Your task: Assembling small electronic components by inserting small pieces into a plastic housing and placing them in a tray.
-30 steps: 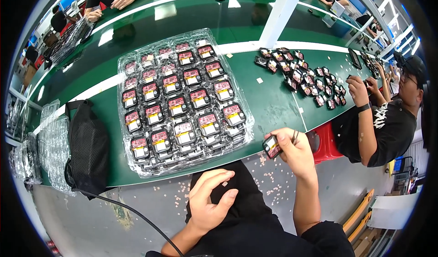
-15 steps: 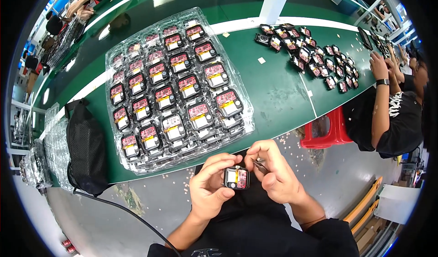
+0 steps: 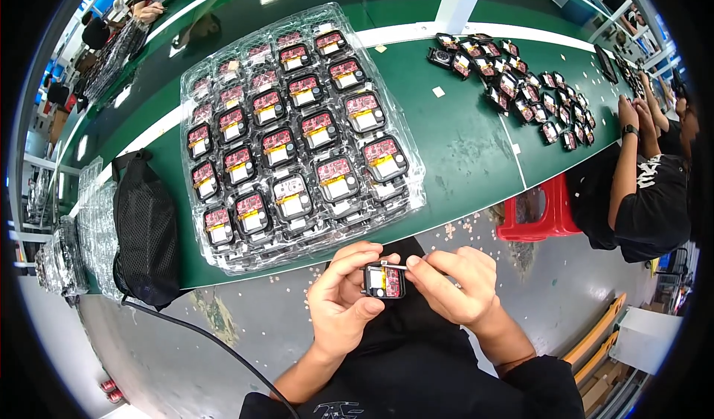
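Over my lap, just off the bench's near edge, my left hand (image 3: 338, 296) is closed around a small black-cased electronic device (image 3: 384, 283). Its open side faces up, with a red circuit board, a white block and yellow tape inside. My right hand (image 3: 462, 289) pinches slim metal tweezers (image 3: 395, 266). They lie across the far edge of the case, tips over its upper left part; whether the tips grip anything is too small to tell. Beyond my hands, stacked clear plastic trays (image 3: 413, 167) hold rows of similar devices.
The green bench (image 3: 439, 170) carries a heap of similar devices (image 3: 513, 91) at the right. A black mesh bag (image 3: 147, 233) with a black cord stands left of the trays. A red stool (image 3: 537, 214) and a co-worker (image 3: 632, 188) are at the right. Small scraps dot the floor.
My right hand has turned and brought the tweezers leftward onto the far edge of the device. The left hand keeps its hold. The view has shifted slightly.
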The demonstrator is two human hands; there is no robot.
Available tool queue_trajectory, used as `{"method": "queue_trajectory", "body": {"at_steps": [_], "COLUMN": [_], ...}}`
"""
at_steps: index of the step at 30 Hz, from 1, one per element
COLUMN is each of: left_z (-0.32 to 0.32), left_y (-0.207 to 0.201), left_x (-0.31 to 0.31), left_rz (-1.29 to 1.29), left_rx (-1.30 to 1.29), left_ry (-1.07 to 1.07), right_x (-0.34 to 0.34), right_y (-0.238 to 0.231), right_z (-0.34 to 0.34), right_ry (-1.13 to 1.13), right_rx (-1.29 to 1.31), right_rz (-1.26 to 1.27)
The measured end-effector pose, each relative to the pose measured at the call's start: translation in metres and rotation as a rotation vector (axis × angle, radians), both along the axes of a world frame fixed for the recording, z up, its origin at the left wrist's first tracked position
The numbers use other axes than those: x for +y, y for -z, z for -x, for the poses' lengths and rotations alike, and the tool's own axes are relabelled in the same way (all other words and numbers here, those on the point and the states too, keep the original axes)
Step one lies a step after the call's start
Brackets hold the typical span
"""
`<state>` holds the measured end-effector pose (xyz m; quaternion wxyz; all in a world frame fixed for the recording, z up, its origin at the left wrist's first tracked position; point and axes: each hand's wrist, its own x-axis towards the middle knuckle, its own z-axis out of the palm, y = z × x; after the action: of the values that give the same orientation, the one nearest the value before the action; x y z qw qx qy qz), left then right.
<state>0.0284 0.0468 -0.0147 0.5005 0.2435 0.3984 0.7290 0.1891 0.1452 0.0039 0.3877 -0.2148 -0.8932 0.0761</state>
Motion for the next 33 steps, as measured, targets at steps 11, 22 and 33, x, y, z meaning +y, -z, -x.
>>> {"method": "queue_trajectory", "body": {"at_steps": [11,22,33], "left_z": [0.006,0.009,0.008], "left_y": [0.005,0.002,0.002], "left_x": [-0.007,-0.013,-0.016], "left_rz": [-0.092,-0.061,-0.061], "left_rx": [0.017,0.064,0.040], "left_ry": [0.045,0.022,-0.011], "right_x": [-0.002,-0.012,-0.018], "right_y": [-0.002,-0.001,-0.003], "right_z": [0.007,0.010,0.016], "right_ry": [-0.061,0.007,0.005], "right_rx": [0.108,0.020,-0.039], "right_rz": [0.399,0.204,0.222]}}
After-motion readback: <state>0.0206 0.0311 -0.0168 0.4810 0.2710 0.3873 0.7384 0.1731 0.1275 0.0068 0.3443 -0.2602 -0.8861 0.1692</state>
